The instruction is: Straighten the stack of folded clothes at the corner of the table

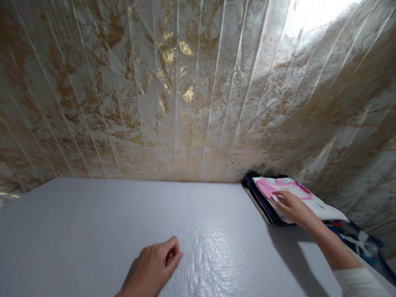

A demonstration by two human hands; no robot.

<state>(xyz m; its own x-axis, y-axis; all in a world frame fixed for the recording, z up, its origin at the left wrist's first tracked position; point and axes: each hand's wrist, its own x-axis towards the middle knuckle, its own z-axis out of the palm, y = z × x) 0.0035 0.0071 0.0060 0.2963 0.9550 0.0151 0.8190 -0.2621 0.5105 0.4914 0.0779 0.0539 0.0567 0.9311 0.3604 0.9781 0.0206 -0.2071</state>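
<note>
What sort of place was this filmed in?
Probably an indoor clothing work area, home or shop unclear: a pale, glossy-topped table against a gold-patterned wall covering, with a pile of folded garments at its right side.

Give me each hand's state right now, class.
Left hand: loosely closed, nothing visible in it.
Right hand: over the pink-and-white garment; grip cannot be told.

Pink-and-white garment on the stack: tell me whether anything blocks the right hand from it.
Nothing visible does: the right hand is right at the pink-and-white garment, which lies atop the stack; whether they touch is unclear.
</note>
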